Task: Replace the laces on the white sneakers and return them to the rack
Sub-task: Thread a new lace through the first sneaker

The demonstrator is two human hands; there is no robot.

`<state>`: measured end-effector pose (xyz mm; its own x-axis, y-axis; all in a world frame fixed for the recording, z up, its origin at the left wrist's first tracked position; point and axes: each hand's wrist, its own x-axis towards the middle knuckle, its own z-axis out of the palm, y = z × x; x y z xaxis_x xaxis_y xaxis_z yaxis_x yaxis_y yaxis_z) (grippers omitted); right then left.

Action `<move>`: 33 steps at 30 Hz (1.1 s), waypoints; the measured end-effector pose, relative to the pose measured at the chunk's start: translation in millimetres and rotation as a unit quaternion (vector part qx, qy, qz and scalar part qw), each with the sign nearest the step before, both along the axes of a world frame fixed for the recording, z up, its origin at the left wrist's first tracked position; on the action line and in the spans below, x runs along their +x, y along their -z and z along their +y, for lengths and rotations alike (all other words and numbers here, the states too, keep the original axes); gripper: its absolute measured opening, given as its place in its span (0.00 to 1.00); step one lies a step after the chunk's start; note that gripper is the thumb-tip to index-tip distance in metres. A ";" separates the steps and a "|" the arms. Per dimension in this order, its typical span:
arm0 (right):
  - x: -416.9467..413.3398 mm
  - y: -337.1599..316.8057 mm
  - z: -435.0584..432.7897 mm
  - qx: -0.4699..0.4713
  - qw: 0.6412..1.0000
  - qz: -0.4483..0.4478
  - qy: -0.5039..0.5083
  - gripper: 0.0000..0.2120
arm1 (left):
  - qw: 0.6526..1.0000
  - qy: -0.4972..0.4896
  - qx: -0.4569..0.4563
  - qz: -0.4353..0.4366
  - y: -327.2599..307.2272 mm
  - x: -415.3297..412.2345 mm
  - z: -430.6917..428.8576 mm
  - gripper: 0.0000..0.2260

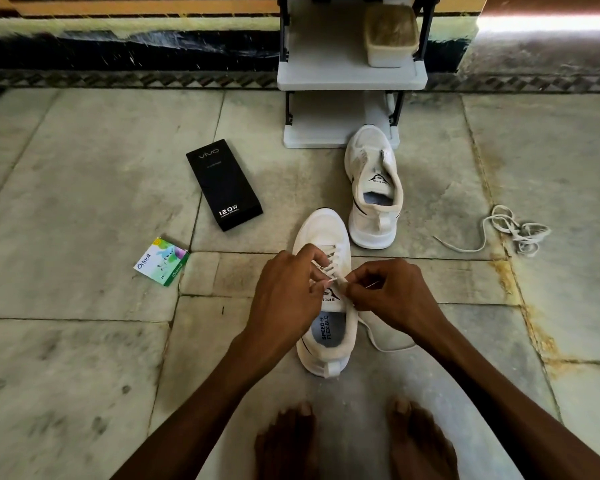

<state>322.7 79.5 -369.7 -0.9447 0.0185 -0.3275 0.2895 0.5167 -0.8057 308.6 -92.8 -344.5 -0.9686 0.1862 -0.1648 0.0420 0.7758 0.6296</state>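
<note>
- On the floor before me: sneaker lengthwise, toe toward rack, heel toward me.
- My left hand and right hand each pinch its lace.

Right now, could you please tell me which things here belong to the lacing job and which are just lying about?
Job: near sneaker, threaded lace pinched by left hand and right hand, far sneaker, loose lace, rack.
Lying about: black box, Odonil packet, tub on the rack.

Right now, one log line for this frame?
step: lacing near sneaker; left hand: pinches lace; right hand: pinches lace; far sneaker: unlaced; loose lace: floor
</note>
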 end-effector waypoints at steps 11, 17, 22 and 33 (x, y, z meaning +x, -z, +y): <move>6.0 1.1 8.1 -0.137 0.989 -0.054 0.027 0.03 | 0.990 0.072 -0.109 0.053 12.1 -5.5 15.5 0.16; 6.7 4.3 5.9 -0.106 0.994 -0.018 0.009 0.06 | 0.995 0.050 -0.070 0.052 7.4 -3.1 16.2 0.15; 9.4 6.9 3.5 -0.088 0.996 0.012 0.002 0.05 | 0.995 0.047 -0.075 0.041 6.1 -2.6 18.9 0.16; 17.3 18.2 -8.1 -0.013 0.993 0.108 0.053 0.04 | 0.959 -0.153 0.113 -0.209 -0.6 2.3 27.2 0.32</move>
